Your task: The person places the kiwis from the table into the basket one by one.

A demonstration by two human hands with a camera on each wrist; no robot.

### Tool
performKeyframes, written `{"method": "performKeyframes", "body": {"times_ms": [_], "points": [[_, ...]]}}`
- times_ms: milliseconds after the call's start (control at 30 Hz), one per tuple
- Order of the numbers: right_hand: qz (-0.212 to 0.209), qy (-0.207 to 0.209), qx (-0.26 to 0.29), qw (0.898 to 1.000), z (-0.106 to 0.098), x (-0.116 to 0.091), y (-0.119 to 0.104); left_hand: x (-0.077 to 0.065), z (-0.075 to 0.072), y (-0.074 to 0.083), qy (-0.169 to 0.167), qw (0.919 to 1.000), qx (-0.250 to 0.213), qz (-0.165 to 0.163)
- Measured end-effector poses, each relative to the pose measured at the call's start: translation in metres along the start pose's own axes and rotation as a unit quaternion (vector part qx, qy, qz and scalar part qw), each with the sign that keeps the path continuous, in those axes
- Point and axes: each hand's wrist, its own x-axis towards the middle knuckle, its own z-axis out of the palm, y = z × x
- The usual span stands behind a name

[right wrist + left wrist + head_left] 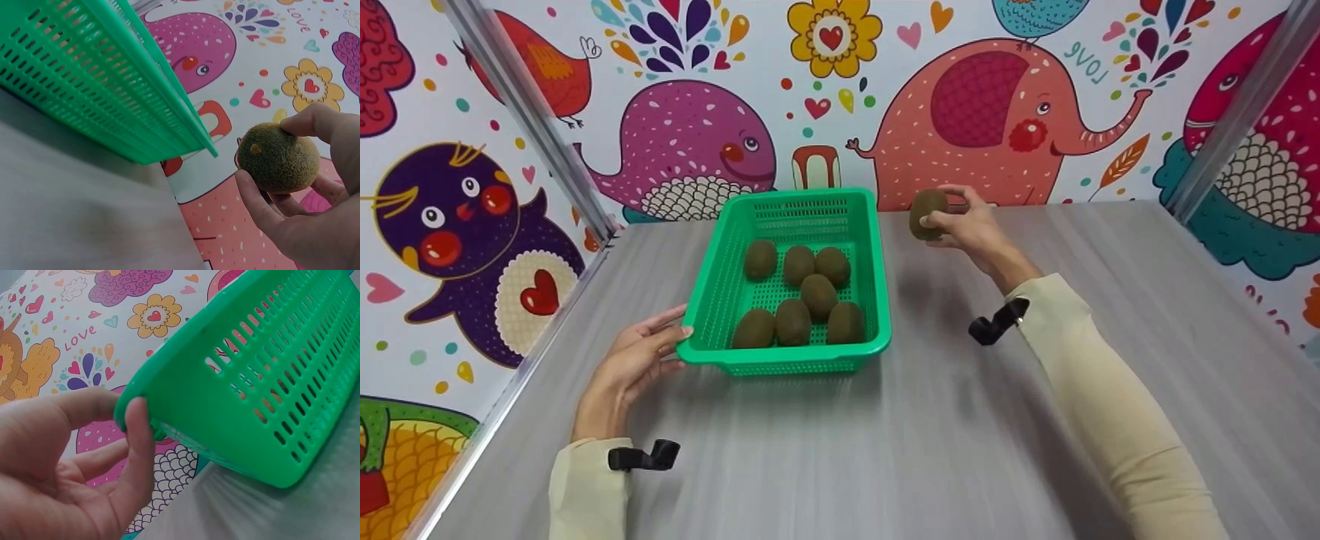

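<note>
A green plastic basket [791, 353] with slotted walls holds several brown kiwis [818, 298], spread over its floor. At the basket's near left corner, my left hand [630, 364] pinches the rim; the left wrist view shows the thumb and a finger on either side of the rim [126, 396]. My right hand [976, 231] holds another kiwi [924, 214] up to the right of the basket's far end. In the right wrist view the fuzzy kiwi [277, 157] sits between thumb and fingers, apart from the basket wall.
The basket stands on a grey wood-grain table [810, 450]. A back panel [840, 142] and side panels with cartoon animals enclose the table, with metal posts [1234, 112] at the corners. Each sleeved wrist carries a small black camera mount [997, 321].
</note>
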Motion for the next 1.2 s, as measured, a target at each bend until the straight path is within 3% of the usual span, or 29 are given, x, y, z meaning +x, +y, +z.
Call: {"method": "performKeyframes", "body": {"times_ms": [733, 1200], "points": [[-0.024, -0.018, -0.031, 0.999, 0.04, -0.002, -0.012, -0.001, 0.002, 0.001, 0.007, 1.0, 0.003, 0.0], [-0.029, -0.057, -0.047, 0.997, 0.072, 0.0, -0.018, -0.002, 0.003, 0.001, 0.013, 0.9999, 0.004, -0.005]]}}
